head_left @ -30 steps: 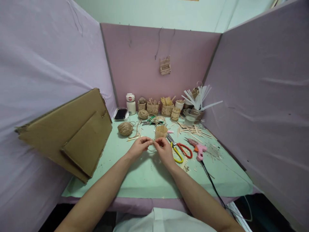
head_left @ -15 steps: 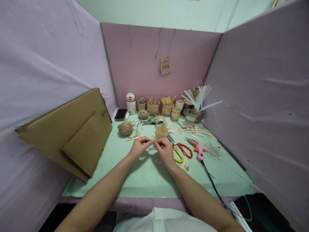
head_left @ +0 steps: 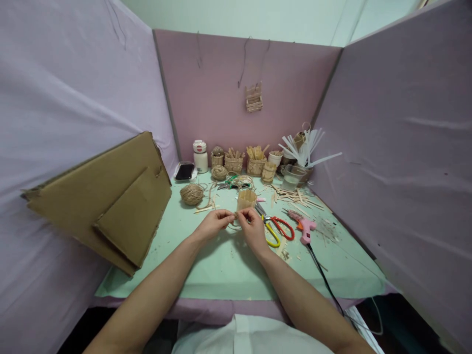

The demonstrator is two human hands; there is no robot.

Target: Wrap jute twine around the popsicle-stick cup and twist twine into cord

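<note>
My left hand (head_left: 217, 222) and my right hand (head_left: 250, 226) meet over the middle of the table, each pinching a thin piece of twine (head_left: 234, 226). A loop of the twine hangs just below the fingertips. Right behind my hands stands a small cup made of wooden sticks (head_left: 246, 199), its lower part hidden by my fingers. Scissors with one red and one yellow handle (head_left: 277, 230) lie close to my right hand. To the left, farther back, rests a ball of twine (head_left: 191, 195).
A pink glue gun (head_left: 305, 228) lies at the right, its black cord running off the front edge. Loose wooden sticks (head_left: 297, 197) are scattered behind it. A cardboard piece (head_left: 121, 206) leans at the left. Stick-filled baskets (head_left: 255, 167), a white bottle (head_left: 200, 160) and a phone (head_left: 185, 171) line the back.
My fingertips have shifted slightly at the twine, and the loop beneath them has changed shape a little. The view has tilted a touch; other things stay in place.
</note>
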